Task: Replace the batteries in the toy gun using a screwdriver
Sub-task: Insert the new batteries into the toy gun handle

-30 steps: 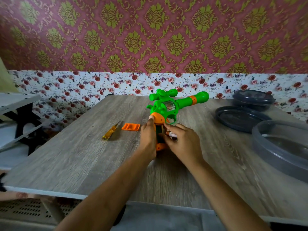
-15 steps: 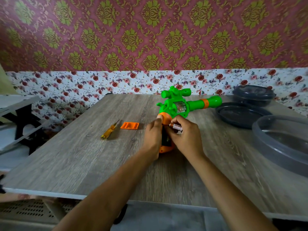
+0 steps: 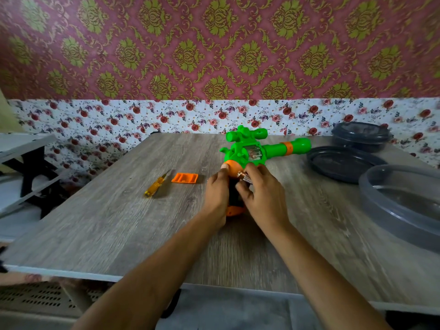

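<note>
Head view: battery (image 3: 244, 177), pinched in right hand (image 3: 262, 196), was raised beside left hand (image 3: 216, 194) gripping toy gun (image 3: 245, 148); insertion judged imminent.

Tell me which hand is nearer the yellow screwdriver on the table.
Left. The left hand grips the toy gun, right of the screwdriver; the right hand, pinching a battery, is farther right.

The toy gun (image 3: 252, 151) stands on the table (image 3: 119, 234) straight ahead of me, barrel pointing right, its grip in my left hand (image 3: 217, 194), with my right hand (image 3: 264, 198) pinching a battery (image 3: 244, 177) just beside it. To its left lie the battery cover (image 3: 184, 178) and, farther left, the screwdriver (image 3: 156, 186). To its right sit a lid (image 3: 342, 163), a container (image 3: 360, 136) behind that, and a bowl (image 3: 404, 206) nearer me.
</note>
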`<state>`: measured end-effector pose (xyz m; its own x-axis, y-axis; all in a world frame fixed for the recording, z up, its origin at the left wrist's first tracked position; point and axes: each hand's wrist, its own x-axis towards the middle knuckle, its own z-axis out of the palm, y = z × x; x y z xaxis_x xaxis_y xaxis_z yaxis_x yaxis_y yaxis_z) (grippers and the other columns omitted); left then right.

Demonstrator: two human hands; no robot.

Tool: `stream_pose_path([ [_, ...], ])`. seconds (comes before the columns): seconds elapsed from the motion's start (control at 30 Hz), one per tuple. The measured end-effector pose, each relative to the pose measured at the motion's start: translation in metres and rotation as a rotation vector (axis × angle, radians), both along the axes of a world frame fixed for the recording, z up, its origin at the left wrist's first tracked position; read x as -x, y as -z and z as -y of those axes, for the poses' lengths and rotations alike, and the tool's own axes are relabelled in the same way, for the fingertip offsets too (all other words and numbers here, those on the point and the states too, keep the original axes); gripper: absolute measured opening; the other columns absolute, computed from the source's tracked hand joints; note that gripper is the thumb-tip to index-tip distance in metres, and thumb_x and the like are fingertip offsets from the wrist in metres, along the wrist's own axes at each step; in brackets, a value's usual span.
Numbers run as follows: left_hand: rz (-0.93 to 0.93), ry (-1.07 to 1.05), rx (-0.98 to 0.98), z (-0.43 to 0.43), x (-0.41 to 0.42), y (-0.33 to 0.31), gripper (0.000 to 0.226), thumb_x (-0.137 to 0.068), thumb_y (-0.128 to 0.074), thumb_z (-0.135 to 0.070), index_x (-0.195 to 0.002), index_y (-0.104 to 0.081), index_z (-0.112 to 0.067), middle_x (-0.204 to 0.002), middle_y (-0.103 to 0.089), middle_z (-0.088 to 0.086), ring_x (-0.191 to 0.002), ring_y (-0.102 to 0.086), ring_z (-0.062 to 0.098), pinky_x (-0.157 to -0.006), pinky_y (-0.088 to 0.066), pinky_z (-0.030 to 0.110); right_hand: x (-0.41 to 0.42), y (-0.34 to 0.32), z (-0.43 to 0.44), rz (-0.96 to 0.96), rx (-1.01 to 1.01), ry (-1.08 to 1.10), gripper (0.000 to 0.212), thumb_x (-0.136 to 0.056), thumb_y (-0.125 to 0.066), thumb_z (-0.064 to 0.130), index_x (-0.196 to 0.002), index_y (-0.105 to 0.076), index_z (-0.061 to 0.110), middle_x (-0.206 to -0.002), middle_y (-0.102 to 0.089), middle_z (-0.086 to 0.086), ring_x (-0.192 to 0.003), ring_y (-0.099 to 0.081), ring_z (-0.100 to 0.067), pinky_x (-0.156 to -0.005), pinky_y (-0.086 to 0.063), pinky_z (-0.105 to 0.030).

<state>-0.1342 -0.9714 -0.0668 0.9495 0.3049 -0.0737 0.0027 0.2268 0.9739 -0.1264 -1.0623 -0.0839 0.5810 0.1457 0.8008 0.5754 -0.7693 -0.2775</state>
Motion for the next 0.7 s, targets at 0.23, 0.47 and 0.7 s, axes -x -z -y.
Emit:
stream_pose_path([
  [0.23, -0.068, -0.068, 0.067, -0.009, -0.013, 0.008, 0.032, -0.097, -0.042, -0.041, -0.094, -0.061, -0.016, -0.101, -0.066, 0.015, -0.084, -0.065, 0.027, -0.073, -0.052, 0.036, -0.001, 0.003, -0.002, -0.029, -0.001, -0.101, 0.031, -0.088, -0.036, 0.032, -0.095, -0.052, 0.006, -0.073, -0.066, -0.008, -0.060, -0.064, -0.028, -0.046, -0.038, -0.027],
  [0.47, -0.062, -0.079, 0.150, -0.015, -0.015, 0.006, 0.041, -0.098, -0.039, -0.045, -0.108, -0.057, -0.009, -0.086, -0.063, 0.015, -0.065, -0.060, 0.025, -0.059, -0.048, 0.030, 0.007, -0.005, 0.012, -0.171, 0.051, -0.269, 0.024, -0.089, -0.047, 0.028, -0.101, -0.052, 0.008, -0.068, -0.064, 0.000, -0.063, -0.062, -0.025, -0.050, -0.039, -0.029],
  [0.7, -0.071, -0.132, 0.087, -0.020, -0.021, 0.008, 0.036, -0.097, -0.041, -0.044, -0.111, -0.050, -0.012, -0.109, -0.062, 0.018, -0.082, -0.062, 0.028, -0.067, -0.052, 0.035, 0.014, -0.002, 0.015, -0.355, 0.212, -0.267, 0.022, -0.092, -0.045, 0.025, -0.113, -0.042, 0.019, -0.074, -0.063, -0.008, -0.065, -0.058, -0.023, -0.056, -0.040, -0.033],
])
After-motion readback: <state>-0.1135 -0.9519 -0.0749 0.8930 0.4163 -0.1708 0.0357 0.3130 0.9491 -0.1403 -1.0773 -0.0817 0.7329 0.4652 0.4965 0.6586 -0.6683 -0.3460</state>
